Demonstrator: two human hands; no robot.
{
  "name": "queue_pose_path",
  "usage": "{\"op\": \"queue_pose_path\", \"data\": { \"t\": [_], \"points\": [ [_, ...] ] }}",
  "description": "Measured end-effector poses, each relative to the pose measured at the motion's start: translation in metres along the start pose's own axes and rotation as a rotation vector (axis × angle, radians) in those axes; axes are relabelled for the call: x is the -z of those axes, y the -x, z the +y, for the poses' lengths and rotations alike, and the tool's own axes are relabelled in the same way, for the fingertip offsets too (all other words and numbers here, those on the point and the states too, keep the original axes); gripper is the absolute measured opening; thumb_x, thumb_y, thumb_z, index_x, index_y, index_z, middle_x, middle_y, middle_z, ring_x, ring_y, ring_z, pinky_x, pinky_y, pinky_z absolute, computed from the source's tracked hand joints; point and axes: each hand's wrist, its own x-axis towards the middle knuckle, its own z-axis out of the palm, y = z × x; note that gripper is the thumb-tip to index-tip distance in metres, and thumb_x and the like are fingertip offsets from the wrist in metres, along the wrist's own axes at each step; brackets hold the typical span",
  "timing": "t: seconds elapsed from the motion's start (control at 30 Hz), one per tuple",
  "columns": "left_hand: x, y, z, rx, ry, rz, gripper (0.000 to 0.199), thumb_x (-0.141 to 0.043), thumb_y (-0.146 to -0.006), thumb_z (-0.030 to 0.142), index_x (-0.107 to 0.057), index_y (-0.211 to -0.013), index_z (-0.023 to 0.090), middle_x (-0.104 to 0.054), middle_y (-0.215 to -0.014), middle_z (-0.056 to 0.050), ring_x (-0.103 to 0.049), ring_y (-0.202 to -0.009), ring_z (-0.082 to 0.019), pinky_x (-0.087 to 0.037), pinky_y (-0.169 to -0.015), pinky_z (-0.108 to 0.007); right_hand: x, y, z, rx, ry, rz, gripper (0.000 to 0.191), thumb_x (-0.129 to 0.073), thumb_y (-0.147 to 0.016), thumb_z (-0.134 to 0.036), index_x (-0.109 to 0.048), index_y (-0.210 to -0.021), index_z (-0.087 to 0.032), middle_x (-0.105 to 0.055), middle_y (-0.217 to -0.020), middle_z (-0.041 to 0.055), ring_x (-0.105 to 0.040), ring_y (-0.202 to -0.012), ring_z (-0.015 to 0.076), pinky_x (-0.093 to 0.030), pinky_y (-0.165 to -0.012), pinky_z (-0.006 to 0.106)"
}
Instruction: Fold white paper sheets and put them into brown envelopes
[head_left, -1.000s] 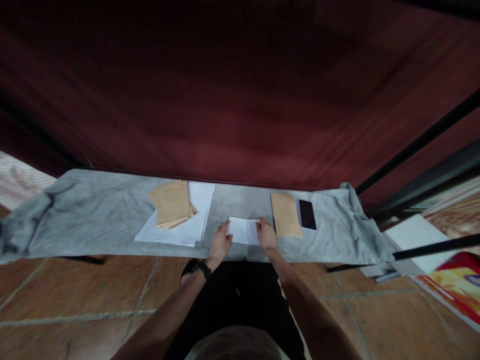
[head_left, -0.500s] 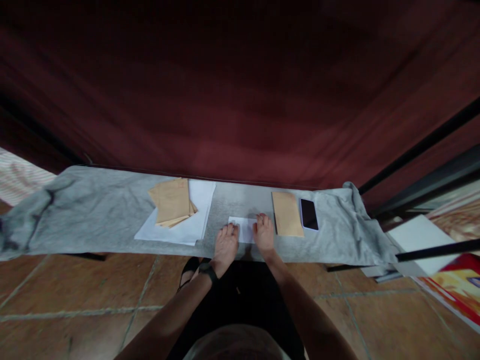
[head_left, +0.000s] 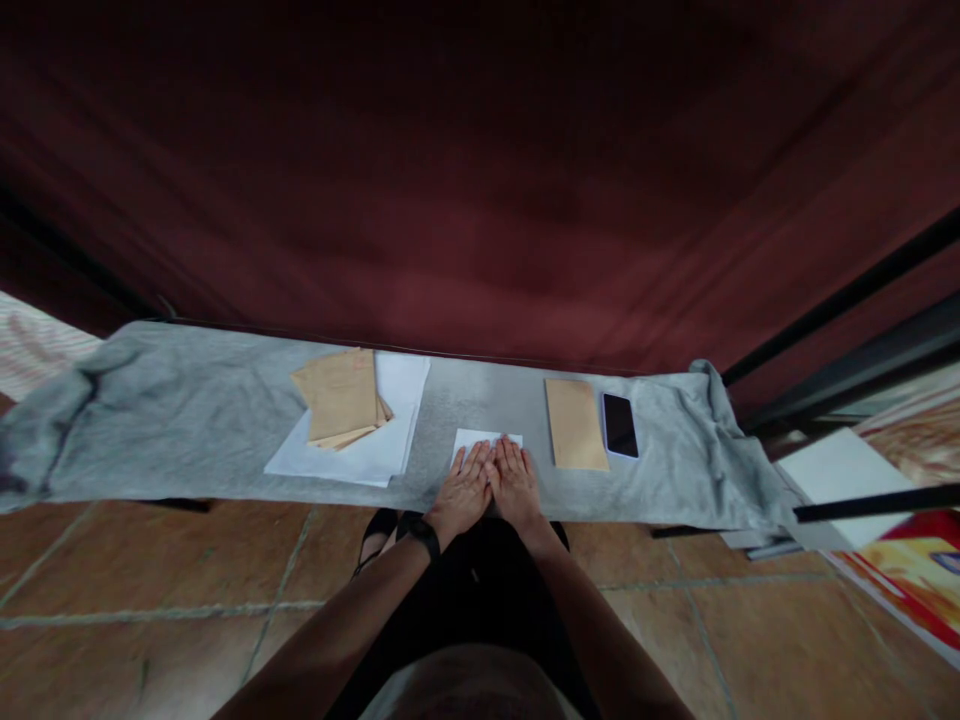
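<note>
A small white piece of paper, apparently folded, [head_left: 469, 437] lies on the grey cloth near its front edge. My left hand [head_left: 463, 487] rests flat on the paper, fingers stretched forward. Beside it, my right hand [head_left: 513, 482] also presses flat on the paper, and the two hands touch along their inner sides. Most of the paper is hidden under them. To the right lies a brown envelope [head_left: 576, 424], with a phone [head_left: 619, 425] next to it. On the left, several brown envelopes [head_left: 343, 395] sit fanned on a stack of white sheets [head_left: 401, 400].
The grey cloth [head_left: 195, 410] covers a long narrow table, bunched at both ends. A dark red panel [head_left: 480, 220] rises behind its back edge. Black bars [head_left: 877, 505] and a white board [head_left: 847, 480] stand at the right, above a tiled floor [head_left: 247, 555].
Both hands have come inward from the paper's two sides and now lie flat together on it. The fingers have straightened out.
</note>
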Motion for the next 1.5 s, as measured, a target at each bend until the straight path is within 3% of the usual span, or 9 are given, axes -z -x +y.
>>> {"op": "queue_pose_path", "data": {
  "t": [0.3,0.5,0.7,0.83,1.07,1.27,1.5],
  "points": [
    [0.003,0.011,-0.013,0.01,0.008,0.044,0.055,-0.038,-0.099,0.03,-0.036,-0.15,0.011,-0.034,-0.158,-0.015,-0.021,-0.15,-0.025,-0.019,-0.123,-0.048,0.0,0.007,0.011,0.016,0.035,0.032,0.058,-0.038,-0.103,-0.036,-0.029,-0.154,-0.01,-0.037,-0.156,0.0177,-0.035,-0.144,0.0283,-0.027,-0.117,0.049],
    [0.007,0.018,-0.024,0.086,0.024,0.069,0.059,-0.037,-0.098,0.031,-0.031,-0.152,0.006,-0.034,-0.157,-0.018,-0.026,-0.149,-0.025,-0.022,-0.122,-0.045,0.0,0.011,0.019,-0.009,0.051,0.071,0.06,-0.035,-0.103,-0.038,-0.028,-0.154,-0.008,-0.038,-0.155,0.0192,-0.038,-0.142,0.0293,-0.027,-0.117,0.049],
    [0.009,0.021,-0.03,0.175,-0.044,0.077,0.058,-0.032,-0.1,0.035,-0.036,-0.149,0.005,-0.035,-0.157,-0.018,-0.029,-0.147,-0.026,-0.024,-0.121,-0.046,-0.001,0.016,0.027,0.022,0.099,0.146,0.06,-0.035,-0.104,-0.038,-0.029,-0.154,-0.006,-0.042,-0.153,0.0189,-0.041,-0.14,0.0292,-0.03,-0.116,0.047],
    [0.008,0.007,-0.02,0.21,-0.047,0.069,0.057,-0.029,-0.1,0.034,-0.037,-0.149,0.005,-0.039,-0.155,-0.018,-0.029,-0.148,-0.026,-0.023,-0.122,-0.047,-0.003,0.017,0.027,0.021,0.097,0.16,0.06,-0.035,-0.104,-0.038,-0.027,-0.154,-0.006,-0.042,-0.153,0.0193,-0.041,-0.14,0.0293,-0.03,-0.115,0.048],
    [-0.004,-0.029,-0.003,0.149,0.019,-0.007,0.058,-0.027,-0.1,0.032,-0.032,-0.152,0.005,-0.035,-0.157,-0.016,-0.027,-0.148,-0.024,-0.023,-0.122,-0.046,-0.004,0.016,0.026,-0.011,0.09,0.143,0.057,-0.036,-0.103,-0.037,-0.034,-0.152,-0.007,-0.043,-0.152,0.0184,-0.042,-0.139,0.029,-0.029,-0.116,0.048],
    [-0.012,-0.027,-0.023,0.178,-0.018,0.022,0.062,-0.027,-0.101,0.04,-0.027,-0.154,0.008,-0.035,-0.157,-0.017,-0.027,-0.149,-0.026,-0.021,-0.121,-0.048,0.0,0.015,0.025,-0.007,0.094,0.131,0.059,-0.036,-0.103,-0.039,-0.032,-0.153,-0.007,-0.041,-0.153,0.0178,-0.041,-0.14,0.0286,-0.027,-0.117,0.047],
    [-0.002,-0.006,-0.046,0.283,-0.098,0.018,0.062,-0.027,-0.1,0.04,-0.034,-0.151,0.004,-0.036,-0.156,-0.019,-0.028,-0.148,-0.027,-0.019,-0.122,-0.048,0.001,0.015,0.025,-0.013,0.085,0.123,0.061,-0.035,-0.103,-0.038,-0.026,-0.155,-0.008,-0.041,-0.154,0.018,-0.04,-0.141,0.0285,-0.028,-0.116,0.048]
  ]
}}
